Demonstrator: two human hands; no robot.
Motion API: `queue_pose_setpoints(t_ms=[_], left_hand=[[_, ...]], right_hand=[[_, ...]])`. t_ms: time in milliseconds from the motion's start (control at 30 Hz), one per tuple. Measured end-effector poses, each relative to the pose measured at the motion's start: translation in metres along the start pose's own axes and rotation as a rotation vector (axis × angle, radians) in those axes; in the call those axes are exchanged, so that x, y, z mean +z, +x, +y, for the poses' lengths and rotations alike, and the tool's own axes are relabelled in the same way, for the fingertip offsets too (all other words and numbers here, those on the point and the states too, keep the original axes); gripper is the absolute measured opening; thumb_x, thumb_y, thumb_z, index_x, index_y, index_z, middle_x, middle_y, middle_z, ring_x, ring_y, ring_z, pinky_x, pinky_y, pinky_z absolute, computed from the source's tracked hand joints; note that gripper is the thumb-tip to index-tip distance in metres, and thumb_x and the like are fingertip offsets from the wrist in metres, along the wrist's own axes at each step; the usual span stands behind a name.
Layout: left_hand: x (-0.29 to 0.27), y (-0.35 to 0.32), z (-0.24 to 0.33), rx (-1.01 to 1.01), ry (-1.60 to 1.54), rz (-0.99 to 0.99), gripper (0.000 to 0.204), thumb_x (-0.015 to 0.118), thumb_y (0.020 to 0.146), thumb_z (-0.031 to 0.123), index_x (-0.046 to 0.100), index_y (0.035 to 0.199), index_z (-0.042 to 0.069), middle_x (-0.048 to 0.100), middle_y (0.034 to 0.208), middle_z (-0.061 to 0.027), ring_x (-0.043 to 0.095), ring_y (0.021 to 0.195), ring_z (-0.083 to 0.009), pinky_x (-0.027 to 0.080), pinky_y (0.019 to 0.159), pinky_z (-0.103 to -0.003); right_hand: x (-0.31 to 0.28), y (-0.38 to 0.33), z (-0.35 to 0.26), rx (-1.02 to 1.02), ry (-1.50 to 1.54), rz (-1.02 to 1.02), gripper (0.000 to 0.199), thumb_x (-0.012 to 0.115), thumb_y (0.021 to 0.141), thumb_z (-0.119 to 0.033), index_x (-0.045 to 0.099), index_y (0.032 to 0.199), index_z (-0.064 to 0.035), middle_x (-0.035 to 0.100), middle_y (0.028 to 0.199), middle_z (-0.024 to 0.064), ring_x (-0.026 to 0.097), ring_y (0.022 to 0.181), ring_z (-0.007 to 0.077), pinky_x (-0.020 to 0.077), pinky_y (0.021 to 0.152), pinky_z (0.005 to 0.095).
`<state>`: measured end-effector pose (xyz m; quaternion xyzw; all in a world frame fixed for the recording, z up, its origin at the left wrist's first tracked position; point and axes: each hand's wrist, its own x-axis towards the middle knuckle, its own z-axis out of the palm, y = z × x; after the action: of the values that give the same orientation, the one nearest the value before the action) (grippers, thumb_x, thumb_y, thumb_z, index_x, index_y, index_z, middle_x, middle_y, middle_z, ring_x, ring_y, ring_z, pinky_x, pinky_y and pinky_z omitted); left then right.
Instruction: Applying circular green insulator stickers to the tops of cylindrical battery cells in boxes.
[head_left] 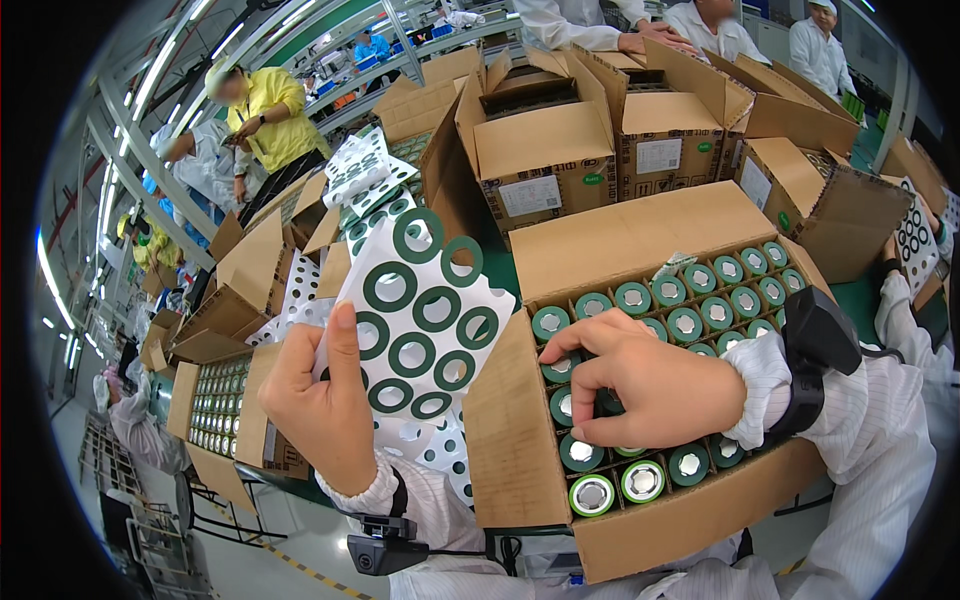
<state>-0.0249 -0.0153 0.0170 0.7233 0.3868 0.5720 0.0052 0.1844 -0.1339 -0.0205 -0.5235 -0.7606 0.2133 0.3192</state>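
My left hand (pixel 325 400) grips a white sheet (pixel 405 335) of dark green ring stickers by its near left edge, thumb in front. Several rings stand partly off the sheet's top edge. Over the left side of an open cardboard box of cylindrical battery cells (pixel 683 323), my right hand (pixel 655 385) is bent down, with thumb and forefinger tips close together. Those tips are right above a cell with a dark green top (pixel 581 453); anything between them is too small to make out. Two cells at the near left corner, one of them a bright-green-rimmed cell (pixel 591 495), show wider silver tops.
Flaps of the cell box (pixel 520 430) stand out around it. More open cartons (pixel 545 140) line the back and right. Sticker sheets (pixel 365 175) lie heaped at the left, beside another carton of cells (pixel 217 405). Co-workers stand behind; another person's arm (pixel 900 290) reaches in at right.
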Motion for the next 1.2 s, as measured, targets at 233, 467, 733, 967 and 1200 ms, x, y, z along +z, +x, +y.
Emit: queue_pose_setpoints(t_ms=[233,467,733,967,1200], left_hand=[[-0.004,0.0,0.001,-0.002,0.017,-0.002,0.04,0.06,0.085,0.025,0.041,0.059,0.001,0.03,0.053,0.005,0.024,0.052,-0.0044,0.019,0.045,-0.021],[-0.001,-0.001,0.002,-0.008,-0.004,-0.008,0.041,0.061,0.084,0.025,0.041,0.059,0.001,0.031,0.053,0.0048,0.024,0.053,-0.0043,0.019,0.045,-0.021],[-0.001,0.0,0.0,0.01,0.012,0.0,0.039,0.064,0.082,0.023,0.044,0.057,0.0,0.033,0.046,-0.0008,0.027,0.045,-0.008,0.02,0.041,-0.026],[-0.001,0.0,0.0,0.027,0.022,0.004,0.04,0.064,0.082,0.024,0.044,0.057,0.0,0.033,0.046,-0.0006,0.027,0.045,-0.0081,0.02,0.041,-0.026],[-0.002,0.0,-0.001,0.01,0.014,0.004,0.041,0.064,0.082,0.025,0.044,0.056,0.0,0.034,0.046,-0.0005,0.027,0.046,-0.0081,0.02,0.042,-0.027]], right_hand=[[-0.001,-0.001,-0.01,-0.194,-0.151,0.066,0.006,0.062,0.066,-0.009,0.06,0.072,-0.0075,0.05,0.107,0.0082,0.044,0.098,0.028,0.0369,0.082,0.0383],[-0.001,-0.001,-0.002,-0.156,-0.13,0.049,0.014,0.065,0.066,-0.01,0.056,0.076,-0.0054,0.048,0.109,0.0093,0.043,0.1,0.0282,0.0364,0.083,0.0381],[0.012,-0.001,-0.006,0.012,-0.078,0.072,0.026,0.067,0.065,-0.015,0.05,0.083,-0.0061,0.045,0.11,0.0113,0.04,0.104,0.0296,0.031,0.089,0.0406],[0.01,-0.005,-0.009,-0.023,-0.172,0.04,0.04,0.069,0.066,-0.024,0.048,0.097,-0.0084,0.04,0.116,0.0124,0.037,0.108,0.0313,0.0284,0.091,0.0429],[-0.014,0.007,0.013,-0.109,-0.075,-0.244,0.055,0.073,0.063,-0.031,0.047,0.106,-0.0089,0.038,0.117,0.0119,0.036,0.106,0.0311,0.0295,0.091,0.0415]])
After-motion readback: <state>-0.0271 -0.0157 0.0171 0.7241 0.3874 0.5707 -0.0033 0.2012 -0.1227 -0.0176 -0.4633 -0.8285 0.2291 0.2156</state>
